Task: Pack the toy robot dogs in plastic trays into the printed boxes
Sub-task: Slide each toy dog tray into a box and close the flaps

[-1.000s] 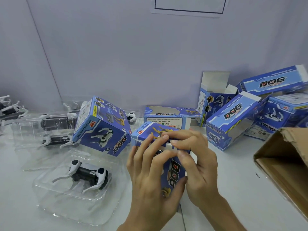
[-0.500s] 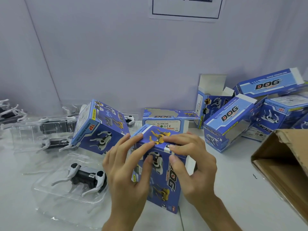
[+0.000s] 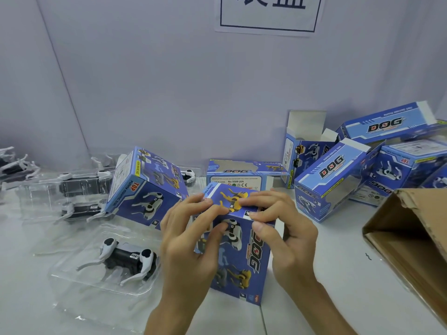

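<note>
Blue box (image 3: 244, 259) upright at centre frame, left hand (image 3: 191, 240) and right hand (image 3: 287, 238) gripping it, fingertips pressing its top flap.

Glossy printed card box (image 3: 244, 252); clear shiny plastic tray (image 3: 79, 284); matt brown corrugated carton (image 3: 411, 240); smooth white table (image 3: 338, 274)

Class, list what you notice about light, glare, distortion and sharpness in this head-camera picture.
Head view: light is soft, with faint shadow under the left hand, right hand and box. Head view: white glints on the clear tray. Head view: the wall seam leans, likely wide-angle distortion; the far-left toy dogs look blurred.
</note>
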